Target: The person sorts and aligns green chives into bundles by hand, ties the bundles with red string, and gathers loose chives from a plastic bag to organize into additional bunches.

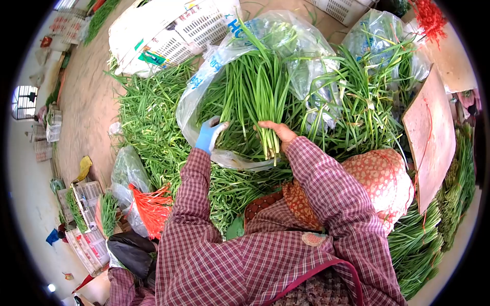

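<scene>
Already gathered, a long-leaved green bunch was pinched in the bare right hand, the blue-and-white-gloved left hand half-spread, while loose green stalks lay ungathered at left.

The brown floor bore a wide, tangled spread of loose green stalks, and on these lay the open plastic bag, with stalks on both its left and its right. Beyond the bag to its left stood a slotted white crate, and farther beyond it to the right, a pale crate. Left of the bag, a small white scrap lay at the stalks' edge.
</scene>
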The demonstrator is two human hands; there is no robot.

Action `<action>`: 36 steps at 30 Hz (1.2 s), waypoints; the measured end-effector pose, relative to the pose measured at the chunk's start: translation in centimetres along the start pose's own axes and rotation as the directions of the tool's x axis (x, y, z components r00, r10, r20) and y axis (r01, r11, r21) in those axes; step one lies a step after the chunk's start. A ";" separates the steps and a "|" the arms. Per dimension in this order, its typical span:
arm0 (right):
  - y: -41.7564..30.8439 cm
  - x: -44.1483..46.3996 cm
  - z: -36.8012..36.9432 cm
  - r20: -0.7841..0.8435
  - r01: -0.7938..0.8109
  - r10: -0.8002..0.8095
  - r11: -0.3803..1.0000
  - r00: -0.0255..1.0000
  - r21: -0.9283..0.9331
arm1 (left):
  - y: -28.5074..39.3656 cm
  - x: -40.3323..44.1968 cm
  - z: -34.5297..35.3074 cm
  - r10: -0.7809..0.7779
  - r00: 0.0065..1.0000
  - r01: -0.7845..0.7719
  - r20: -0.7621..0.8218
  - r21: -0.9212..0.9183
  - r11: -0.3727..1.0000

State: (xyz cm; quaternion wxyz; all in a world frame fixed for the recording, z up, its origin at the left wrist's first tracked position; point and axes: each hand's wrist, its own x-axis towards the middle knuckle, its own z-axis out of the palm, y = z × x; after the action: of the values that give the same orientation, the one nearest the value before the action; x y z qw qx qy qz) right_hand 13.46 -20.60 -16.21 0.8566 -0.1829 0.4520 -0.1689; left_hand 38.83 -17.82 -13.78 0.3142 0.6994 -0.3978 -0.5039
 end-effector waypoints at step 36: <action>-3.5 -4.2 0.1 -0.186 -0.099 -0.006 0.828 0.983 -0.552 | 9.8 -8.0 8.6 -0.110 0.767 -0.025 0.632 0.201 0.979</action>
State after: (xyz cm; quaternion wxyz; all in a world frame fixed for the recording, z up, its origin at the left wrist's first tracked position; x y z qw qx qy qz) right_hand 10.85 -21.76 -11.50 0.7253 -0.3982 0.5611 -0.0241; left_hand 26.90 -15.91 -4.44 0.0771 0.5222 -0.5131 -0.6768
